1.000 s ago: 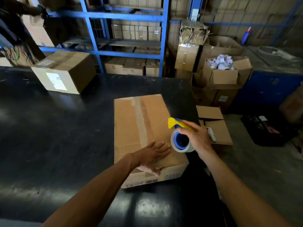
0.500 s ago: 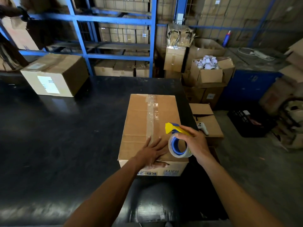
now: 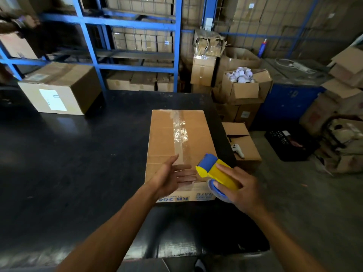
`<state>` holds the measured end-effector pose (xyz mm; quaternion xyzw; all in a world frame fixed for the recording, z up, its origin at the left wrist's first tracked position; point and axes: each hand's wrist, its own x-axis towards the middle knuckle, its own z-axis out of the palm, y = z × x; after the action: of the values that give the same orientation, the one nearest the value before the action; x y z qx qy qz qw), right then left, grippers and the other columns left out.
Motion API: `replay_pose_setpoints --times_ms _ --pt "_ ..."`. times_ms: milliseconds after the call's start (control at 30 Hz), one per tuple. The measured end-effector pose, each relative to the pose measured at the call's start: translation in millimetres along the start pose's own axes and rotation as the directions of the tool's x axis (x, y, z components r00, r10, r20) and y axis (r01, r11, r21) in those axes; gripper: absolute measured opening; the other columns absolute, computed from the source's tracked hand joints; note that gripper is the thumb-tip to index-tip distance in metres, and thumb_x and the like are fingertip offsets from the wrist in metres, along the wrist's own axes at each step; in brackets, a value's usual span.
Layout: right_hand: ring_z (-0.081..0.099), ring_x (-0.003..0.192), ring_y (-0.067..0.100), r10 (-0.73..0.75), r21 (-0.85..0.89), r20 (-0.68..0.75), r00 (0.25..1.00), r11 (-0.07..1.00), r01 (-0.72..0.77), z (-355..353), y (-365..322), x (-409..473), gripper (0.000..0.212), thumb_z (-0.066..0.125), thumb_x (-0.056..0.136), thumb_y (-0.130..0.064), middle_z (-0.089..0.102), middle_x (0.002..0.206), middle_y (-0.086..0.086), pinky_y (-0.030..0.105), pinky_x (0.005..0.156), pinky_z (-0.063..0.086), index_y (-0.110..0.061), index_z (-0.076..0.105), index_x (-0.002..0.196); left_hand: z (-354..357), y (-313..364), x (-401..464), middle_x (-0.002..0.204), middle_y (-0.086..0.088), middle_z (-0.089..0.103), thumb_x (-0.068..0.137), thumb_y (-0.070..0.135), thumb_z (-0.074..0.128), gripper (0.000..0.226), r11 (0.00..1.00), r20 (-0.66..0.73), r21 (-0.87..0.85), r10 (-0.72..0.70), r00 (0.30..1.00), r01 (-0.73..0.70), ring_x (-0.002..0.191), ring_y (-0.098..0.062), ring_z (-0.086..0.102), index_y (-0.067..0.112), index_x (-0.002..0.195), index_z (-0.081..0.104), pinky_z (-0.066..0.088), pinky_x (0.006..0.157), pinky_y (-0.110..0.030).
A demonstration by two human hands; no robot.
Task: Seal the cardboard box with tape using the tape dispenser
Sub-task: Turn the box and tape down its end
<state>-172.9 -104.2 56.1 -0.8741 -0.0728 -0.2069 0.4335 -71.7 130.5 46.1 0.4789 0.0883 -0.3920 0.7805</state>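
Head view is all I have: the cardboard box [image 3: 179,146] lies on the black table [image 3: 78,158], and my right hand [image 3: 238,190] grips the tape dispenser [image 3: 215,172] at the box's near right corner. Half a second ago the dispenser sat lower with its roll facing me; now its yellow nose points up toward the box top, so I judge the next strip is about to be laid. A clear tape strip [image 3: 179,134] already runs along the box's centre seam. My left hand [image 3: 172,178] rests flat and spread, fingers loose, on the box's near edge, though blur there makes contact hard to confirm. Behind the box stand blue shelving [image 3: 177,46] and another carton [image 3: 59,89]; right of the box, open cartons crowd the floor.
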Motion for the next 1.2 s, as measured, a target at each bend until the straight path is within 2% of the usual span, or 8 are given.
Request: replay_pose_setpoints --times_ms 67,167,300,467,667,800,900,1200 --pt "0.055 0.074 0.002 -0.126 -0.106 0.064 0.990 0.985 0.133 15.0 -2.0 -0.2 0.055 0.082 0.076 -0.032 0.054 0.092 -0.012 0.018 0.061 0.044 -0.034 0.064 0.128 0.2 2.2 -20.2 0.129 -0.032 0.061 0.097 0.055 0.047 0.071 0.997 0.039 -0.060 -0.038 0.999 0.041 0.126 -0.045 0.055 -0.008 0.130 0.059 0.041 0.111 -0.053" --pt "0.060 0.079 0.011 -0.146 -0.206 0.156 0.977 0.963 0.176 36.3 -2.2 1.5 0.060 0.080 0.075 -0.037 0.057 0.097 -0.008 0.029 0.064 0.053 -0.046 0.058 0.131 -1.0 0.7 -38.8 0.122 -0.028 0.066 0.098 0.053 0.050 0.065 0.998 -0.001 -0.036 -0.045 0.999 0.045 0.118 -0.039 0.062 -0.006 0.122 0.064 0.045 0.108 -0.049" --pt "0.061 0.080 0.017 -0.254 -0.183 0.231 0.939 0.937 0.298 50.1 -14.2 6.8 0.059 0.081 0.073 -0.038 0.057 0.095 -0.003 0.028 0.065 0.053 -0.041 0.062 0.129 -19.9 -4.1 -50.3 0.102 -0.022 0.073 0.096 0.043 0.060 0.050 0.991 -0.100 -0.132 -0.051 0.994 0.037 0.100 -0.036 0.069 -0.003 0.113 0.064 0.051 0.100 -0.050" --pt "0.059 0.084 0.012 -0.224 -0.120 0.268 0.937 0.957 0.263 65.6 -21.4 15.3 0.059 0.081 0.073 -0.035 0.053 0.096 -0.008 0.029 0.070 0.052 -0.041 0.062 0.129 -30.8 -13.1 -48.6 0.080 -0.014 0.076 0.095 0.016 0.066 0.017 0.973 -0.265 -0.225 -0.013 0.964 -0.048 0.078 -0.026 0.072 0.001 0.101 0.068 0.062 0.075 -0.043" --pt "0.058 0.076 0.012 -0.209 -0.192 0.390 0.897 0.934 0.302 59.9 -31.3 23.1 0.058 0.075 0.076 -0.053 0.053 0.090 -0.008 0.025 0.065 0.050 -0.052 0.055 0.130 -32.2 -14.2 -38.5 0.067 -0.014 0.068 0.088 0.011 0.075 0.017 0.989 -0.583 -0.003 0.117 0.804 -0.146 0.050 -0.020 0.064 -0.001 0.079 0.068 0.058 0.048 -0.031" --pt "0.064 0.079 0.020 -0.189 -0.304 0.361 0.913 0.902 0.307 22.5 -20.5 31.6 0.061 0.070 0.072 -0.062 0.064 0.097 0.002 0.029 0.064 0.053 -0.059 0.049 0.129 -59.2 -1.3 -49.4 0.073 -0.011 0.075 0.088 0.016 0.075 0.016 0.929 -0.695 0.157 0.345 0.631 -0.334 0.061 -0.021 0.069 0.003 0.080 0.075 0.058 0.057 -0.027" --pt "0.059 0.072 0.018 -0.150 -0.359 0.454 0.878 0.871 0.335 3.1 -10.9 36.1 0.066 0.076 0.072 -0.059 0.058 0.094 -0.002 0.025 0.060 0.042 -0.061 0.046 0.131 -71.4 -18.9 -53.9 0.075 0.006 0.077 0.089 0.033 0.074 0.015 0.861 -0.667 0.416 0.508 0.545 -0.294 0.077 -0.012 0.073 0.023 0.078 0.078 0.055 0.069 -0.024" --pt "0.056 0.057 0.020 -0.047 -0.508 0.633 0.773 0.727 0.461 14.1 -6.5 45.7 0.058 0.072 0.073 -0.061 0.058 0.085 0.000 0.025 0.047 0.041 -0.050 0.055 0.127 -55.3 -64.3 -31.0 0.090 0.002 0.075 0.090 0.029 0.074 0.020 0.860 -0.770 0.371 0.496 0.402 -0.351 0.089 -0.014 0.070 0.011 0.098 0.078 0.049 0.075 -0.016"
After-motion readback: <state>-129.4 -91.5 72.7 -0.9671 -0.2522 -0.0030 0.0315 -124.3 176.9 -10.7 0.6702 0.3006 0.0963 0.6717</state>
